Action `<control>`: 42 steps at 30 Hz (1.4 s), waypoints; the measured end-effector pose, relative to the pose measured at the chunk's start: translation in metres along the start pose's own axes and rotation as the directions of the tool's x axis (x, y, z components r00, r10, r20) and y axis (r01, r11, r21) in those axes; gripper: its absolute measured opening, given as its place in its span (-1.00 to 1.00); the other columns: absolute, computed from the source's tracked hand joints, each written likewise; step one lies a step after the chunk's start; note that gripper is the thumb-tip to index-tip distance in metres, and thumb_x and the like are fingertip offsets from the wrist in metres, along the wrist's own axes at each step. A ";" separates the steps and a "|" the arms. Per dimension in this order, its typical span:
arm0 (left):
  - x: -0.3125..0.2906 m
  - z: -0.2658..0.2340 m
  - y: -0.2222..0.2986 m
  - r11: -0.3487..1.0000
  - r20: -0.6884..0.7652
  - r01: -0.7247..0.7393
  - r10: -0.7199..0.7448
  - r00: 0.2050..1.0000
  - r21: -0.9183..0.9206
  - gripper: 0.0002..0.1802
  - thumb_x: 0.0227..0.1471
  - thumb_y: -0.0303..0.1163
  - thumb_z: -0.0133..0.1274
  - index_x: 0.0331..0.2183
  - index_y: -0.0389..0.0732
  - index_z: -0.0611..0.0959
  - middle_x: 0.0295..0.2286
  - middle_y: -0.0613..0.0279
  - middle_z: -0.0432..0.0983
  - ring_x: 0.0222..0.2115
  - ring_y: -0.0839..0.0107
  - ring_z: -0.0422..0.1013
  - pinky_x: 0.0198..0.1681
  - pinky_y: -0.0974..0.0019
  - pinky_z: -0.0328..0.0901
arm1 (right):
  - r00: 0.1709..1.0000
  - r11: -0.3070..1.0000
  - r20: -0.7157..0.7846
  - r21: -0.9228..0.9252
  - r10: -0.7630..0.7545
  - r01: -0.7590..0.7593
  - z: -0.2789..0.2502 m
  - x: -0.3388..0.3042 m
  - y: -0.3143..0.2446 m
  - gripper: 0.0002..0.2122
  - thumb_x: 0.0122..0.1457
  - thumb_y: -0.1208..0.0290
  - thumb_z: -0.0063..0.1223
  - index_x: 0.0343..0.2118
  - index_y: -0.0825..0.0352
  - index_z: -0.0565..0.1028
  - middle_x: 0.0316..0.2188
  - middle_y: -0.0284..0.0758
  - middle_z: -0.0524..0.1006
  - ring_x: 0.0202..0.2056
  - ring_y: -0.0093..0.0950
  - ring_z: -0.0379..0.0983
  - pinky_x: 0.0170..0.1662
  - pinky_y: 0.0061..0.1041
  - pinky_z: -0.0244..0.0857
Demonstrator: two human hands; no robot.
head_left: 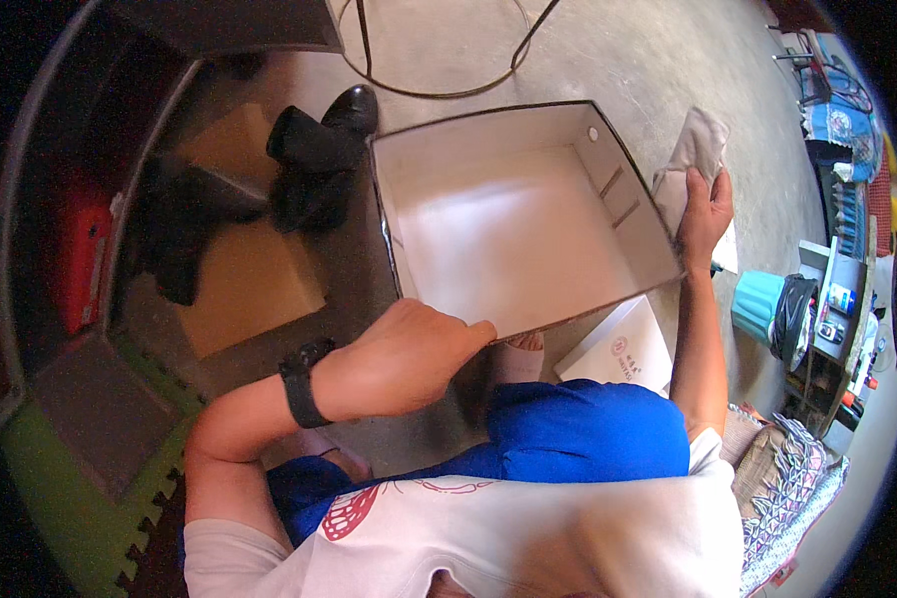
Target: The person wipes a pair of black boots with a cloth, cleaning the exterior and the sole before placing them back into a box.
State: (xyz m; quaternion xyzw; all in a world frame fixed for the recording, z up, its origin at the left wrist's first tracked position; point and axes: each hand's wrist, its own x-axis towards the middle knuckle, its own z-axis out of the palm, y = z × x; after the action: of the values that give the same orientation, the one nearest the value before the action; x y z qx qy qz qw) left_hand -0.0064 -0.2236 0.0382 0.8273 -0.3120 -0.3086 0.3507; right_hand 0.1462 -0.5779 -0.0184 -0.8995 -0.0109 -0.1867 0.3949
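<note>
An open shallow box with a pale inside and a dark rim is tilted in front of my knees. My left hand, with a black watch on its wrist, is closed on the box's near edge, thumb along the rim. Just outside the box's right wall, my right hand pinches a crumpled grey-beige cloth. The cloth sticks up beyond the fingers, and its lower part hangs beside the box. Inside, the box shows bare walls, with a small round hole and slots at the right.
Black boots lie at the left by flattened brown cardboard. A white box with a printed mark sits under the held box. A metal ring frame stands beyond. At the right are a teal bin and a folded woven mat.
</note>
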 end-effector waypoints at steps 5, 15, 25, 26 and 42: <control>0.014 0.042 -0.021 0.943 -0.055 -0.021 0.041 0.998 0.332 -0.83 -0.15 -0.48 -0.01 -0.38 -0.20 0.44 -0.61 0.16 0.45 -0.55 0.18 0.44 -0.49 0.13 0.25 | 0.787 0.785 0.424 -0.234 -0.449 0.574 0.026 -0.014 -0.090 -0.61 -0.09 0.47 0.09 -0.10 0.24 0.43 -0.18 -0.09 0.40 -0.11 -0.13 0.32 -0.08 -0.24 0.25; 0.055 0.081 -0.063 0.911 -0.059 0.061 -0.041 0.997 0.408 -0.84 -0.18 -0.51 -0.03 -0.40 -0.17 0.48 -0.58 0.21 0.45 -0.51 0.24 0.43 -0.27 0.17 0.22 | 0.524 0.936 0.846 -0.096 -0.102 0.337 0.152 -0.093 -0.006 -0.68 -0.01 0.37 0.04 -0.16 0.36 0.43 -0.28 -0.08 0.47 -0.21 -0.21 0.41 -0.20 -0.31 0.33; 0.049 0.074 -0.130 0.895 -0.376 0.116 0.062 0.925 0.432 -0.88 -0.16 -0.43 -0.08 -0.64 -0.18 0.49 -0.59 0.16 0.39 -0.45 0.27 0.35 -0.25 0.21 0.20 | 0.032 0.897 0.974 -0.194 0.225 -0.398 -0.052 -0.009 -0.006 -0.50 -0.40 0.25 0.22 -0.30 0.44 0.52 -0.30 -0.32 0.53 -0.28 -0.51 0.44 -0.16 -0.51 0.27; 0.050 0.070 -0.132 0.875 -0.381 0.162 0.028 0.924 0.456 -0.88 -0.19 -0.43 -0.06 -0.66 -0.19 0.50 -0.59 0.16 0.39 -0.44 0.25 0.35 -0.25 0.22 0.21 | -0.021 0.873 0.966 -0.243 0.259 -0.423 -0.065 -0.019 0.007 -0.53 -0.33 0.30 0.23 -0.26 0.43 0.52 -0.29 -0.30 0.55 -0.26 -0.50 0.43 -0.13 -0.50 0.26; 0.045 0.092 -0.147 0.796 -0.453 0.193 0.112 0.884 0.573 -0.86 -0.23 -0.39 -0.03 -0.70 -0.14 0.54 -0.59 0.24 0.40 -0.41 0.27 0.33 -0.22 0.23 0.19 | 0.349 0.944 0.877 0.308 -0.330 0.116 0.135 -0.034 -0.216 -0.57 0.05 0.41 0.07 0.01 0.35 0.33 -0.17 -0.10 0.47 -0.20 -0.34 0.42 -0.12 -0.41 0.30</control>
State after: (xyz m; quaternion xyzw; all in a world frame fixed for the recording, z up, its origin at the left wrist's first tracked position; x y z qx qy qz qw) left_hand -0.0016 -0.2096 -0.1403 0.9511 -0.2820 0.0066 0.1261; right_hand 0.1228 -0.3286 0.0388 -0.7975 -0.3685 0.2931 0.3772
